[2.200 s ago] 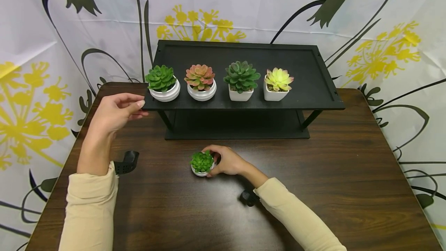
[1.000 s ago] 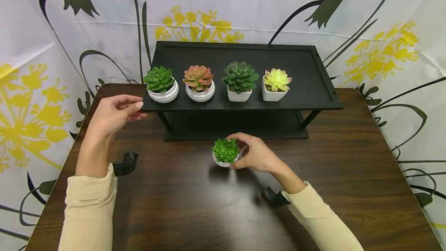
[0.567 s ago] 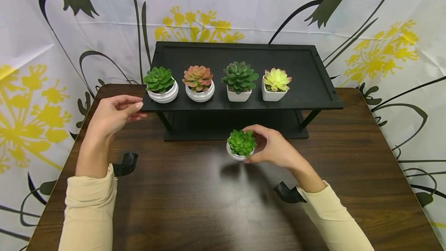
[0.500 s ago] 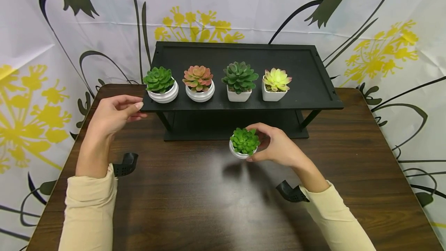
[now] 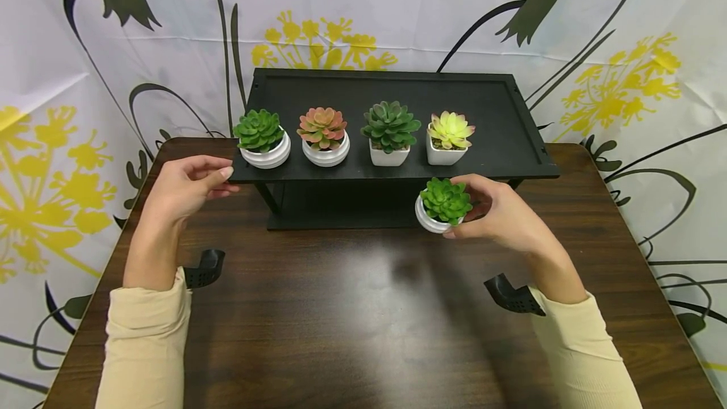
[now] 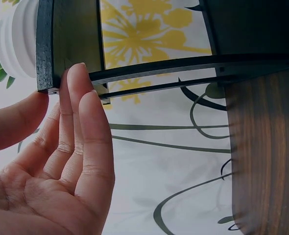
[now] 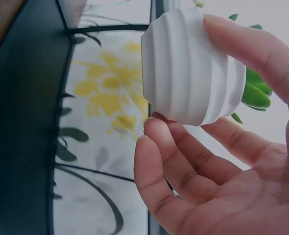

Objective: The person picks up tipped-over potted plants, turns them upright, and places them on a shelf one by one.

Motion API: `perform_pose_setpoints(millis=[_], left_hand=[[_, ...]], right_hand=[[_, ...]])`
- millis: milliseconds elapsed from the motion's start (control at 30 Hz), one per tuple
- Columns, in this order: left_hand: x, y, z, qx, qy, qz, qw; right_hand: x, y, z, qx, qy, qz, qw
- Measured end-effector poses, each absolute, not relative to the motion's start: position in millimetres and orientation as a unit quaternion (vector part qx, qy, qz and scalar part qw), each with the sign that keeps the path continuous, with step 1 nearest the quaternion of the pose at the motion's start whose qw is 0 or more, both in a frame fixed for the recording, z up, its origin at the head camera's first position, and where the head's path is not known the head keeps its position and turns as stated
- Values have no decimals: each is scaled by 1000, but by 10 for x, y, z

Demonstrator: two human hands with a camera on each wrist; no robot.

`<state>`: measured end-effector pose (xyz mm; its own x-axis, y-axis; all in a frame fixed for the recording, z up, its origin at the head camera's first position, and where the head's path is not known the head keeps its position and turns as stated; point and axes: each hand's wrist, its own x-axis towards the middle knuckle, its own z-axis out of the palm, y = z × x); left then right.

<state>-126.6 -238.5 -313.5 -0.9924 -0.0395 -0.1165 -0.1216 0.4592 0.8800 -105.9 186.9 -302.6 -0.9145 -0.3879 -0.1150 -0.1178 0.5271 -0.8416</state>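
A bright green potted succulent (image 5: 445, 201) in a round, ridged white pot (image 7: 191, 68) is held by my right hand (image 5: 500, 216), thumb on one side and fingers on the other. It hangs in the air just before the front edge of a black two-tier shelf (image 5: 392, 90), below the yellow succulent (image 5: 450, 131). My left hand (image 5: 190, 188) pinches the front left corner of the shelf's top board. In the left wrist view its thumb and fingers (image 6: 88, 117) sit on opposite faces of that corner.
On the top board's front stand a green succulent (image 5: 259, 137), a pink-orange succulent (image 5: 322, 134) and a dark green succulent (image 5: 390, 131), left of the yellow one. The shelf rests on a dark wooden table (image 5: 318, 320). Behind it hangs a flower-patterned cloth (image 5: 409, 5).
My right hand has lifted the potted succulent off the table and carried it right and forward toward the shelf's front edge. The left hand stays at the shelf corner.
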Motion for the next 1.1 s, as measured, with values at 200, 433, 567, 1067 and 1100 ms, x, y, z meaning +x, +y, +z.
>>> perform_pose_setpoints(millis=[200,433,567,1067,1100], left_hand=[[-1264,-2391,-3131,-40,853,518,38],[-1254,-2398,-3132,-44,854,517,33],[-1263,-2401,-3140,-44,853,519,35],[-1261,-2390,-3133,-36,857,514,34],[-1261,-2390,-3133,-35,857,514,33]], right_hand=[[-1086,2042,-2863,-131,871,-456,128],[-1168,2236,-2714,-102,895,-424,95],[-1251,2312,-2655,-74,915,-389,76],[-1528,2490,-2652,-20,906,-411,94],[-1538,2497,-2652,-18,907,-411,94]])
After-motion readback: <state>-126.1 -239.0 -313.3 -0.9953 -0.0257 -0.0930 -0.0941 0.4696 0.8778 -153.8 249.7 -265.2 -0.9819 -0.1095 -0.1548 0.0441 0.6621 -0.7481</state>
